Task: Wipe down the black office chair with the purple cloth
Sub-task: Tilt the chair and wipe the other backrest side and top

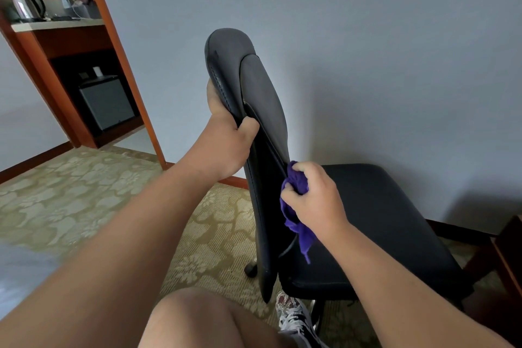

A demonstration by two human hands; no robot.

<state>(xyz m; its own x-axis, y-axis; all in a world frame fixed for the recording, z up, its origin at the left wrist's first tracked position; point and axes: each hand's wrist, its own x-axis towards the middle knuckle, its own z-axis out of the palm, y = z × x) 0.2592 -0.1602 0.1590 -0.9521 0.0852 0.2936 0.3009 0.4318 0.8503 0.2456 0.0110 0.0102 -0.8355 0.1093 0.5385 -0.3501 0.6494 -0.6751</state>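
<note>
Head view, left to right.
- Kettle (pixel 26 5) on a wooden shelf (pixel 56 26): not in use.
- Left hand (pixel 226 147): grip clamped round the backrest (pixel 262 93) edge of the black office chair (pixel 381 220), steadying it.
- Purple cloth (pixel 298 181): bunched against the lower backrest, above the seat.
- Right hand (pixel 316 200): grip closed on the cloth.
- Step, as judged: wiping the backrest.
- Next: firm strokes along the panel; the seat looks still to be done.

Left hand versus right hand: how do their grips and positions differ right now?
The left hand grips the backrest edge bare; the right hand holds the bunched purple cloth. The left hand sits higher up; the right hand is lower, near the seat. Both are at the backrest.
</note>
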